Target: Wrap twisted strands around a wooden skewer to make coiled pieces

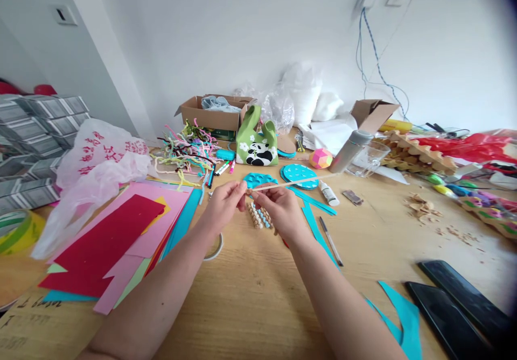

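In front of me, above the wooden table, both hands meet at a long thin pale strip (311, 181). My left hand (226, 204) is closed, its thumb and fingertips pinching at the strip's left end. My right hand (283, 209) is closed too, with the strip passing between its fingers and sticking out to the right. Something small and brown shows at the fingertips, too small to name. Just beneath the hands lie bumpy brown, white and blue bead-like rows (258, 216), partly hidden by my right hand.
Coloured paper sheets (109, 236) lie left. Behind are a green panda bag (257, 145), round blue discs (301, 176), a small white bottle (329, 194) and a grey flask (351, 153). A pen (330, 241), blue scraps and dark phones (448, 322) lie right.
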The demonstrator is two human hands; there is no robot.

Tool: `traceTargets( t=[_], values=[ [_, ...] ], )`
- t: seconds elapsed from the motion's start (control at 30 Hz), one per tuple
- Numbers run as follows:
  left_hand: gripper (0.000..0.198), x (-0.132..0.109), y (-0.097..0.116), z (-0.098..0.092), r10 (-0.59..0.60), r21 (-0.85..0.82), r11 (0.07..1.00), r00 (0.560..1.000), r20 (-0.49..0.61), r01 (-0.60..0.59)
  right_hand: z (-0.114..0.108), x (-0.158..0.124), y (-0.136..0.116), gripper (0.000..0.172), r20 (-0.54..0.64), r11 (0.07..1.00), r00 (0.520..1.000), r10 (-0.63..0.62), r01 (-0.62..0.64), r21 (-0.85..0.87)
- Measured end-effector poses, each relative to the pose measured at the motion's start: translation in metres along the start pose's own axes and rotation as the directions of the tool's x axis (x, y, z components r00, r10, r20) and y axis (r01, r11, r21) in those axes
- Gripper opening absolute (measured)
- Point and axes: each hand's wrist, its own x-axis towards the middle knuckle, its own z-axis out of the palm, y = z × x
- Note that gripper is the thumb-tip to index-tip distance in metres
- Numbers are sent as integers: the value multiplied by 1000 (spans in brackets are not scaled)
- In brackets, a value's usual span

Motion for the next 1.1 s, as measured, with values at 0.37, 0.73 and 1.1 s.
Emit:
traceTargets(
  t=[0.37, 0.73, 1.1],
  values=[
    [10, 0, 13, -17, 303, 435, 841, 946, 114, -322, -6, 1, 6, 25, 154, 996, 988, 10, -23, 82],
    [14, -2, 11, -18, 428, 570, 687, 885, 183, -450, -5, 0, 0, 25, 118, 999, 992, -47, 47, 1],
    [25, -4, 19, -21, -6, 257, 965, 971, 240, -58, -7, -5, -9, 18, 156, 950, 958, -240, 265, -168]
  ],
)
